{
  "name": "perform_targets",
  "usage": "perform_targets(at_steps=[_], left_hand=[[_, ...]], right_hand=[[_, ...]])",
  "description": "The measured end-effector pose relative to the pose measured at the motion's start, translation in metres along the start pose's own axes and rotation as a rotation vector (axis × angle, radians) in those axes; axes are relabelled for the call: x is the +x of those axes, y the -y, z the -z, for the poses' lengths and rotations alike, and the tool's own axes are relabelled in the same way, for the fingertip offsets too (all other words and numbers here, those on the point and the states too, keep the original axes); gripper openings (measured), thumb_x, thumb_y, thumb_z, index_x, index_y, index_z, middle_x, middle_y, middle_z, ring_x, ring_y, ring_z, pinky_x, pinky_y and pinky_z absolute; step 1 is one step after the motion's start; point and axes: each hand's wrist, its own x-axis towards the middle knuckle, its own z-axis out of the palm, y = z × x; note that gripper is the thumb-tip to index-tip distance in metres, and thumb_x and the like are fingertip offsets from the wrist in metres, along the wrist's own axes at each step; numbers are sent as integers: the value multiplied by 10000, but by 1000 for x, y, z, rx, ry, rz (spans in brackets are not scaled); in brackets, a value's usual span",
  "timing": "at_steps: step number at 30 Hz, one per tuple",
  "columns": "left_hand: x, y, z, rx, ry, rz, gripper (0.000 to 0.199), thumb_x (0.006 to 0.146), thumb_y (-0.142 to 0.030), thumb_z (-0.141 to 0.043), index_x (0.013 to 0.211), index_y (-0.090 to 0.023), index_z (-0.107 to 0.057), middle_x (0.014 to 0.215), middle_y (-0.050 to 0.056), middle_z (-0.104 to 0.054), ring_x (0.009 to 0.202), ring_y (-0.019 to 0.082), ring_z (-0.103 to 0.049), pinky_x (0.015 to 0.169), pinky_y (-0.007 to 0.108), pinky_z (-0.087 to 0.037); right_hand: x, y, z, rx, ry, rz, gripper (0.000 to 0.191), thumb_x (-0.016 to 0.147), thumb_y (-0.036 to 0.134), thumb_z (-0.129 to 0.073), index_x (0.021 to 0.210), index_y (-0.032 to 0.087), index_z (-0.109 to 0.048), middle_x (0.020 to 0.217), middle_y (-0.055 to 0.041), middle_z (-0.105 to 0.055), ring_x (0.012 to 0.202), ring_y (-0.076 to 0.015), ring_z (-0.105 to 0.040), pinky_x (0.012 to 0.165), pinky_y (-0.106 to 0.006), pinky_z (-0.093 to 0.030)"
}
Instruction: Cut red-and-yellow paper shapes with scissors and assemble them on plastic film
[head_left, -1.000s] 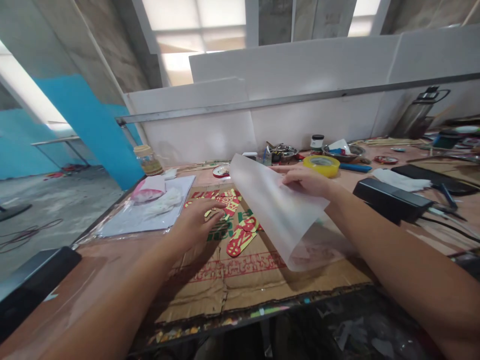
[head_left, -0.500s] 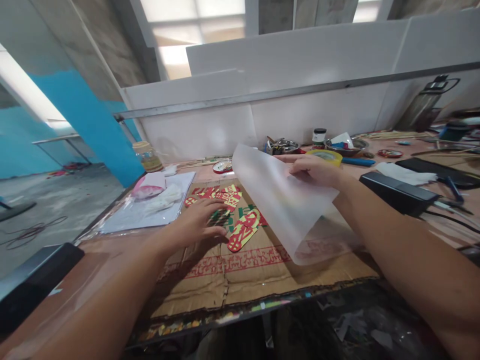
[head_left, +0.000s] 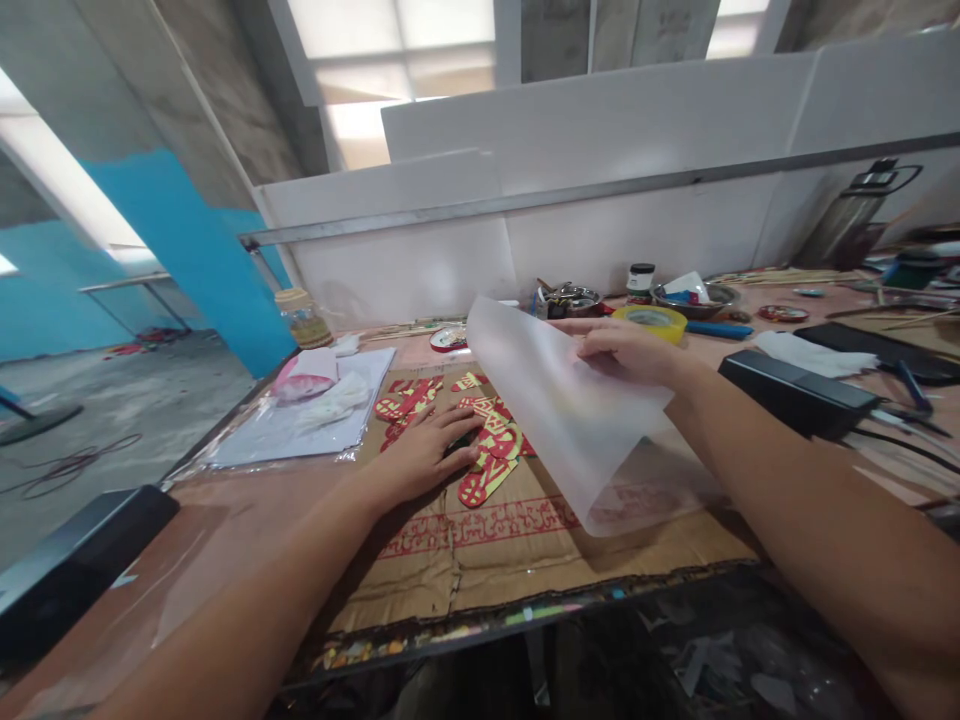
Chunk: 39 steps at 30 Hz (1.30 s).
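Observation:
Several red-and-yellow cutouts (head_left: 489, 480), with openwork patterns, lie in an overlapping cluster on a flattened cardboard sheet (head_left: 510, 570). My left hand (head_left: 429, 450) rests palm down over them, fingers stretched out and slightly spread, the fingertips touching pieces. Parts of the cutouts are hidden under it. In my right hand (head_left: 622, 350) is a frosted translucent plastic sheet (head_left: 555, 400), pinched between thumb and fingers near its top. The sheet is lifted and curls, hanging over the right part of the cardboard, and hides what lies behind it.
White papers in a plastic sleeve (head_left: 232, 435) lie left of the cardboard. A glass jar (head_left: 304, 318), a yellow tape roll (head_left: 651, 322) and metal bowls (head_left: 574, 298) stand at the back. A black box-shaped device (head_left: 796, 392) with cables sits right. A metal bottle (head_left: 847, 220) stands far right.
My left hand has come down onto the cutouts and moved right. Some cutouts have shifted right into a tighter cluster, covering green print on the cardboard. The right hand keeps holding the sheet.

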Motion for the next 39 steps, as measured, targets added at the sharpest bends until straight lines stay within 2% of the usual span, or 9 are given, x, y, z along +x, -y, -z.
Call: perform_targets(at_steps=[4,8,13,18,22,30,32,35,39], left_hand=[[1,2,0,57,-103,44,567,986,-537,-394,1424,-195,-506,1522,114,-469,1442,278,-360,1207,505,-215],[1,8,-2,70,-62,82,588,985,-568,-359,1415,-202,-520,1512,96,-489,1454,300,-337,1209,533,-181],[0,6,1,46,-87,25,534,974,-561,-404,1346,-225,-587,1416,89,-589,1374,291,-453,1195,498,-236],[1,11,4,88,-140,46,486,977,-520,-415,1265,-198,-638,1328,117,-644,1272,301,-538,1135,482,-326],[0,14,7,107,-178,56,429,978,-458,-424,1192,-179,-669,1234,123,-691,1201,299,-575,1079,475,-385],[-16,-17,41,105,-429,147,359,948,-370,-456,1133,-183,-700,1213,113,-702,1140,285,-625,1024,430,-456],[-16,-20,52,144,-414,168,374,942,-387,-463,1147,-187,-703,1189,111,-716,1109,294,-641,1011,431,-462],[-6,-16,65,196,-293,181,369,926,-379,-476,1172,-230,-707,1157,79,-739,1072,300,-661,964,420,-485],[18,-15,65,176,-125,161,345,893,-329,-506,1163,-267,-711,1155,37,-746,1051,273,-676,913,380,-507]], right_hand=[[-2,2,0,-13,-18,-7,625,727,123,-504,1340,203,-595,945,-52,-731,649,-153,-627,536,-225,-474],[-6,6,3,-53,-60,13,649,707,138,-501,1348,177,-596,824,-50,-717,606,-169,-611,543,-251,-491],[-7,5,8,-150,-66,68,637,714,143,-499,1342,175,-603,738,-37,-685,548,-157,-570,524,-246,-481],[-5,5,11,-116,-41,97,614,725,127,-509,1329,174,-610,824,-34,-694,601,-143,-587,554,-233,-480],[-7,10,13,-49,-96,74,617,709,85,-507,1310,154,-627,855,-35,-690,639,-130,-579,540,-201,-455],[-9,12,21,-51,-109,106,628,720,106,-518,1338,163,-612,895,-33,-691,590,-112,-515,499,-194,-413],[-7,10,23,-73,-81,121,612,712,103,-520,1310,159,-636,806,-18,-675,554,-107,-486,475,-193,-389],[-5,8,23,-40,-30,136,591,702,96,-518,1269,162,-669,737,-10,-662,540,-110,-485,464,-196,-380],[-6,7,28,39,-53,155,599,681,81,-550,1260,155,-685,763,-19,-688,591,-125,-533,512,-204,-427]])
